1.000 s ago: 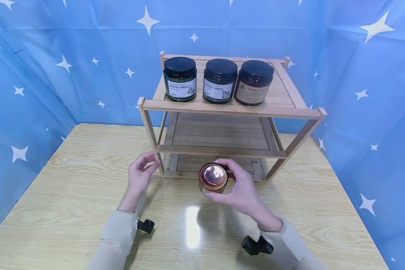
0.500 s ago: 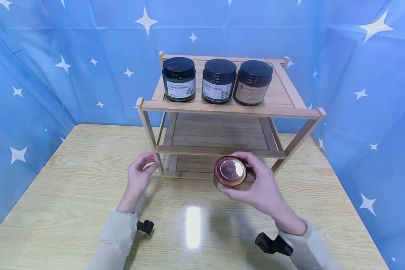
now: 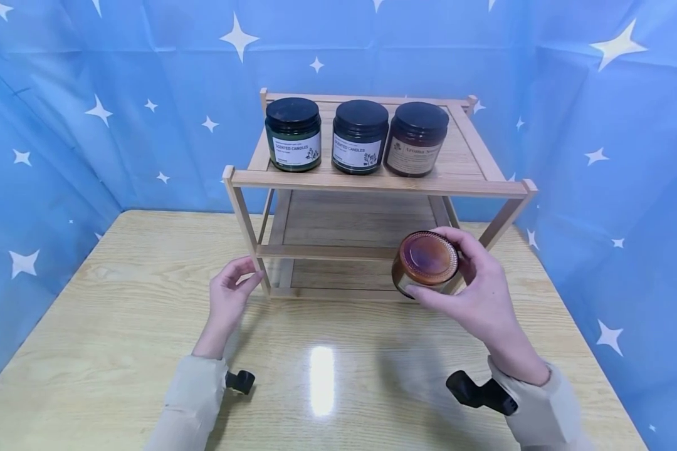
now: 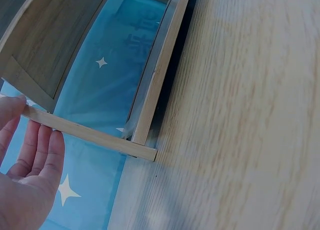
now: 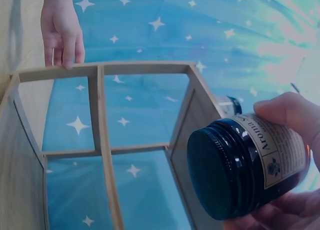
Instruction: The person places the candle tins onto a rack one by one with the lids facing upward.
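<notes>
My right hand grips an amber candle jar in front of the wooden rack's right part, its glass base turned up toward the head camera. In the right wrist view the same candle jar shows a black lid and a beige "Aroma" label, with thumb and fingers around it. My left hand pinches the front left post of the wooden rack; the left wrist view has the thumb on one side of that post and fingers on the other.
On the top shelf stand a green candle jar, a dark candle jar and a brown candle jar, all black-lidded. The rack rests on a light wood table. A blue star-patterned curtain hangs behind and at the sides.
My right hand has carried the candle jar rightward and up from low before the rack's middle. The jar has tilted a little. The left hand stays on the post.
</notes>
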A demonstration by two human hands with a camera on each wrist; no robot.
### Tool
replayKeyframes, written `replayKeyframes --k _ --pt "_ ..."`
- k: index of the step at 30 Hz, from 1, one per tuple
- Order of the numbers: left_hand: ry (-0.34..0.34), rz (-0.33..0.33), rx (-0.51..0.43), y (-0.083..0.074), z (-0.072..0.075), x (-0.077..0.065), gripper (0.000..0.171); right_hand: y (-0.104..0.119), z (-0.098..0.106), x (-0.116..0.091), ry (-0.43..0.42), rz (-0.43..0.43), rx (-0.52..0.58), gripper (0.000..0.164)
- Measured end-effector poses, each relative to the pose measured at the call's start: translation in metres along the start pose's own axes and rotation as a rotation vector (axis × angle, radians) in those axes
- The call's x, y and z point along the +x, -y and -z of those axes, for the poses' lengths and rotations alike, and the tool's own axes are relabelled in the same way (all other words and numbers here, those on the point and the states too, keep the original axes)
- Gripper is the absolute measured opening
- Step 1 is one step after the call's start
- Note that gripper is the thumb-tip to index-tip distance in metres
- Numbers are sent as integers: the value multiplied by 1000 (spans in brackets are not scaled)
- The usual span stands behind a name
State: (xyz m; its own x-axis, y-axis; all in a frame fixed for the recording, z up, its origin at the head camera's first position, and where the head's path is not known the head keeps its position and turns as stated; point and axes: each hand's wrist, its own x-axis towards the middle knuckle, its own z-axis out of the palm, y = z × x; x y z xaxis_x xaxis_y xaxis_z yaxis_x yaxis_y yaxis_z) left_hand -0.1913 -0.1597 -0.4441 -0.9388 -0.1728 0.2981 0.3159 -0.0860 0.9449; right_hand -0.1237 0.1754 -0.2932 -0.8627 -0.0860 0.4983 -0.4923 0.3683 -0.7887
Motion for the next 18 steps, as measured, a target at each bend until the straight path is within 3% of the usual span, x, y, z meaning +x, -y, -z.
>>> replayKeyframes --k 12,18 --pt "5 -4 0 -1 1 -1 27 5 20 6 -51 29 -37 72" --pt "17 -16 52 -2 1 0 28 8 30 8 -91 20 63 70"
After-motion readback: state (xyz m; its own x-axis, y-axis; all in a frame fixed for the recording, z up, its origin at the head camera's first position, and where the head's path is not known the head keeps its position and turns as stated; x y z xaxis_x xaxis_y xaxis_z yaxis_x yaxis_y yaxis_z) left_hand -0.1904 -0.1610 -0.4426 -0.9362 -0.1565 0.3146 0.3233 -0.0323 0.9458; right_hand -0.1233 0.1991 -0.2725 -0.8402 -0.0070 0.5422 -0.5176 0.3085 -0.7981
